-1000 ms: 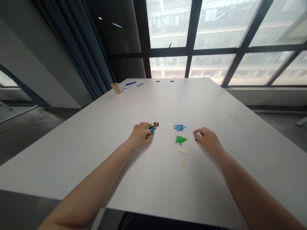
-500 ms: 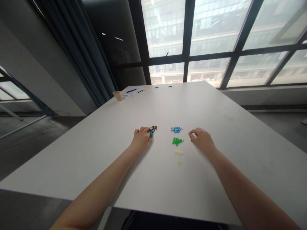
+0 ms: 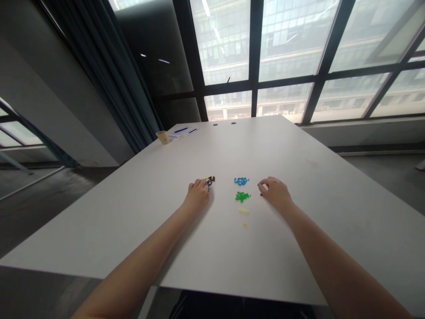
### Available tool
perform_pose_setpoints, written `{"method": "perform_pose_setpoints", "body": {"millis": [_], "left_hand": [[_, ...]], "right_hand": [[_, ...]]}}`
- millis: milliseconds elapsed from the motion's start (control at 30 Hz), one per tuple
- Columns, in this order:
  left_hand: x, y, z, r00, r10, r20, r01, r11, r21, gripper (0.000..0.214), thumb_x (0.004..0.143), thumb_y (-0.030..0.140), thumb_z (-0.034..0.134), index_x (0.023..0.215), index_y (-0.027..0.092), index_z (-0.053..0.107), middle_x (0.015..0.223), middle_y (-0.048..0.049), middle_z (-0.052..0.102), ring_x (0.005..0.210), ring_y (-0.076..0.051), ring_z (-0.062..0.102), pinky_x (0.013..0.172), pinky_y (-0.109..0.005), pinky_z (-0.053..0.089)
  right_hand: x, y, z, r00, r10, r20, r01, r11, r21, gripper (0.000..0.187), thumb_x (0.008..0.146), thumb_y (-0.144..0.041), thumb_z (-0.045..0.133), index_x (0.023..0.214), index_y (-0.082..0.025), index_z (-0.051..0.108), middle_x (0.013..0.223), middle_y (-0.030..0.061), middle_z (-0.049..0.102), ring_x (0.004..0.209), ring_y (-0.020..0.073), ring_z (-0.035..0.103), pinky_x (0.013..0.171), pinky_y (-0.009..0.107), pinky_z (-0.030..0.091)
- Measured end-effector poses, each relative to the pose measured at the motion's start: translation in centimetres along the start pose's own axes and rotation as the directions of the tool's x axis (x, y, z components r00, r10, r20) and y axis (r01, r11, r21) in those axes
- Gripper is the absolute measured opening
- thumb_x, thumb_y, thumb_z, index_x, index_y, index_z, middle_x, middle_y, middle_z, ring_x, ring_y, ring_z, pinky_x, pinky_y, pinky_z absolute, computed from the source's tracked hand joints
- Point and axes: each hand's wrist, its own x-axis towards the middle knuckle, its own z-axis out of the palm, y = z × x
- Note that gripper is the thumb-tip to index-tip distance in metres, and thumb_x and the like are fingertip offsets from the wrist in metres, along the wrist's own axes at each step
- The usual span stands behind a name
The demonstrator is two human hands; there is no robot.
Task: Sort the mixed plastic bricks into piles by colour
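My left hand (image 3: 196, 196) rests on the table with its fingers curled round the near side of a mixed pile of small building bricks (image 3: 211, 179), brown, blue, green and yellow; the fingers hide part of it. My right hand (image 3: 275, 191) is at the right with thumb and forefinger pressed together, and what they hold, if anything, is too small to make out. A small dark brown piece (image 3: 261, 195) lies just under its fingers. Between my hands are a blue brick pile (image 3: 241, 181), a green brick pile (image 3: 242, 196), a pale yellow row (image 3: 244, 211) and tiny yellow pieces (image 3: 245, 224).
A paper cup (image 3: 163, 138) stands at the table's far left edge, beside papers with a blue pen (image 3: 181, 130) and a dark pen. The white table (image 3: 292, 150) reaches to the windows. A dark curtain hangs at the left.
The camera view has shifted slightly. My left fingers have closed further over the mixed pile. My right hand stays right of the blue and green piles, its thumb and forefinger still together.
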Motion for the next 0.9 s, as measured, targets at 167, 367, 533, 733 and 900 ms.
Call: {"method": "perform_pose_setpoints", "body": {"millis": [167,367,533,733,900], "left_hand": [[1.4,2.1,-0.7,0.984,0.007,0.176,0.067,0.910,-0.409,0.013,0.074,0.021,0.049,0.062,0.016,0.053,0.068,-0.0036,0.056,0.067,-0.015,0.049,0.065,-0.029,0.038],[2.6,6.5,0.5,0.883,0.104,0.458,0.451,0.088,-0.888,0.027,0.062,0.033,0.069,0.073,0.015,0.052,0.059,0.0038,0.049,0.054,-0.007,0.043,0.051,-0.020,0.030],[2.3,8.0,2.6,0.888,0.154,0.434,0.436,-0.583,-0.685,0.040,0.056,0.028,0.077,0.085,0.017,0.052,0.062,0.0049,0.050,0.054,-0.004,0.044,0.046,-0.016,0.025],[1.9,7.9,2.6,0.865,0.231,0.446,0.466,-0.700,-0.541,0.033,0.060,0.025,0.076,0.083,0.017,0.054,0.062,0.0047,0.048,0.056,-0.004,0.046,0.045,-0.014,0.027],[1.9,8.0,2.7,0.851,0.266,0.453,0.487,-0.721,-0.493,0.033,0.059,0.025,0.076,0.084,0.017,0.055,0.065,0.0043,0.049,0.058,-0.004,0.047,0.045,-0.013,0.028]], "right_hand": [[0.3,0.5,-0.1,0.997,0.068,-0.032,-0.068,0.998,0.008,0.026,0.078,-0.032,0.044,0.074,-0.021,0.067,0.072,0.0024,0.060,0.066,0.0139,0.051,0.062,0.026,0.033],[0.3,0.6,0.0,0.997,0.055,-0.046,-0.054,0.998,0.035,0.025,0.077,-0.032,0.045,0.072,-0.021,0.067,0.068,0.0017,0.058,0.062,0.0135,0.049,0.060,0.025,0.032],[0.0,0.2,0.1,0.996,-0.007,-0.090,0.012,0.998,0.063,0.024,0.077,-0.031,0.046,0.070,-0.020,0.066,0.064,0.0010,0.055,0.060,0.0127,0.048,0.060,0.025,0.032],[-0.8,-1.5,-0.7,0.967,-0.147,-0.210,0.174,0.978,0.116,0.021,0.078,-0.030,0.049,0.071,-0.021,0.066,0.060,-0.0002,0.051,0.062,0.0129,0.048,0.065,0.026,0.033],[-1.9,-3.5,-1.3,0.908,-0.326,-0.262,0.374,0.914,0.160,0.016,0.076,-0.029,0.055,0.086,-0.023,0.066,0.066,-0.0001,0.055,0.069,0.0138,0.050,0.072,0.029,0.031]]}}
